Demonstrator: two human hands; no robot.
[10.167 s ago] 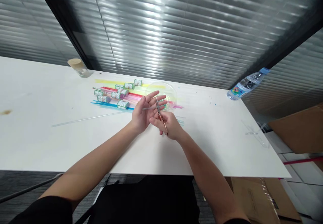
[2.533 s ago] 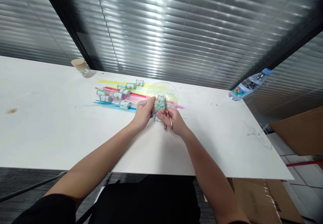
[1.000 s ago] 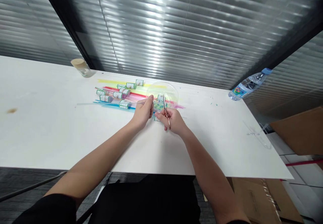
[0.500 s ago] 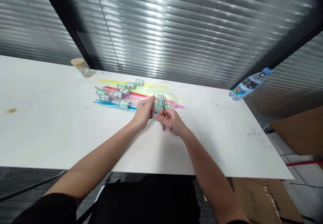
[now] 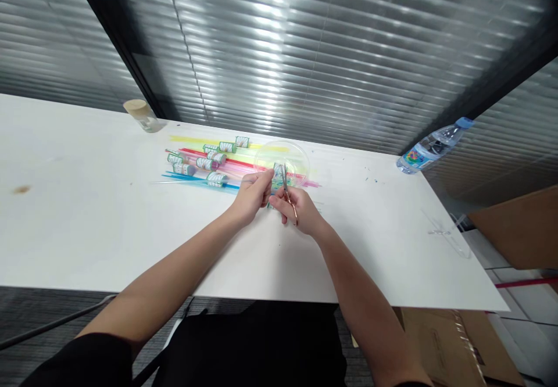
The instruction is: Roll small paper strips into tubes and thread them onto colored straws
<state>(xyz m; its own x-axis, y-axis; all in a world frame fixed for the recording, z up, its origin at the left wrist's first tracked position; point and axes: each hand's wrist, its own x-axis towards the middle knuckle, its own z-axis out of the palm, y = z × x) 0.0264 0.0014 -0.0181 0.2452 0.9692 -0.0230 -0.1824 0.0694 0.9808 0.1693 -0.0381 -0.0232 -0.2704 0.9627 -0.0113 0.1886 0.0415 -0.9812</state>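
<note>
Shorter than a moment ago, the clear straw (image 5: pixel 192 181) sticks out less far from the left hand (image 5: pixel 251 196), whose fingers pinch it just short of the clear round dish (image 5: pixel 300 156). Beside it, the right hand (image 5: pixel 300 211) is curled around rose-gold scissors (image 5: pixel 288 192), blades pointing up over the dish (their gap is too small to judge). Left of the dish lie bundled coloured straws (image 5: pixel 204 162) with paper bands; a plastic water bottle (image 5: pixel 431 146) lies well to its right on the white table (image 5: pixel 87 224).
</note>
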